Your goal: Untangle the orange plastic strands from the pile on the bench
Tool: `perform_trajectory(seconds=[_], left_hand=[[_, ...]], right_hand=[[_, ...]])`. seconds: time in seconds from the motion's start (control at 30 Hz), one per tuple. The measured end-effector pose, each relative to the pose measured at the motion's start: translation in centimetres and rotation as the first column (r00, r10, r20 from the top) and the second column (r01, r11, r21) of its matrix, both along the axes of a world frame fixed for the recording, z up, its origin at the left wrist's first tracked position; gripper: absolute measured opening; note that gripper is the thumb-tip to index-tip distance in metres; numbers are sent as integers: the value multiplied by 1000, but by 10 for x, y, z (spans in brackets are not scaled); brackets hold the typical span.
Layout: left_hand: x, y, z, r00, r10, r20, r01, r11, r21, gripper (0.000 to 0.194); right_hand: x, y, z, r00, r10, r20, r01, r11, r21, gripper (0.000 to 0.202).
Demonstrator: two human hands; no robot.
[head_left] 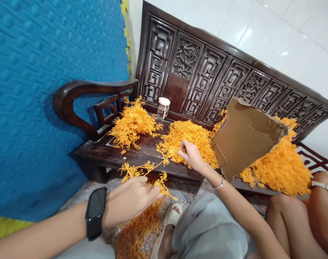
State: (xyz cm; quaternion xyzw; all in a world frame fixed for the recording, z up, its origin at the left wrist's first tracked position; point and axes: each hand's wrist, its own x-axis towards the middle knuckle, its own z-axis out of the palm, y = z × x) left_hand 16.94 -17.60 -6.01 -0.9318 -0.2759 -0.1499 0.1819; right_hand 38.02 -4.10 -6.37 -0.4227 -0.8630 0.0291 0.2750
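My left hand (pixel 135 198), with a black watch on the wrist, is closed around an orange plastic sprig (pixel 153 167). The sprig's frilly tips stick out on both sides of the fist, and its thin stem reaches up toward the bench edge. Over the front of the middle orange pile (pixel 189 135) is my right hand (pixel 191 154), a thin bracelet on its wrist. Its fingers are curled together; whatever they hold is hidden. More loose orange strands (pixel 142 230) lie on the floor below my left hand.
A dark carved wooden bench (pixel 177 90) carries a left orange pile (pixel 134 124), a lidded clear jar (pixel 163 108), a tilted cardboard piece (pixel 247 133) and a large right pile (pixel 282 165). Another person's arm (pixel 322 212) and knees are at far right.
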Motion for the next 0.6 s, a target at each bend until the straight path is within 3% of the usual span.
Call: perform_trajectory(seconds=[0.07, 0.13, 0.17, 0.33, 0.47, 0.6], left_hand=[[-4, -5, 3, 997, 27, 73, -25, 999, -27, 33], [-11, -10, 8, 986, 65, 152, -54, 996, -77, 36], [-14, -13, 10, 980, 85, 180, -68, 993, -100, 36], [-21, -15, 3, 979, 137, 152, -115, 982, -149, 41], [-17, -15, -12, 988, 145, 49, -123, 943, -309, 41], [-16, -15, -17, 984, 124, 130, -69, 929, -364, 42]], right_hand=[[19, 12, 0, 992, -110, -65, 111, 994, 21, 7], [44, 26, -1, 940, -283, -193, 285, 958, -16, 10], [56, 32, -1, 909, -313, -276, 314, 948, -44, 11], [87, 49, -8, 839, -195, -508, 123, 977, -173, 25], [95, 61, -15, 721, -291, -629, 210, 957, -202, 27], [109, 77, -21, 567, -387, -727, 275, 921, -276, 32]])
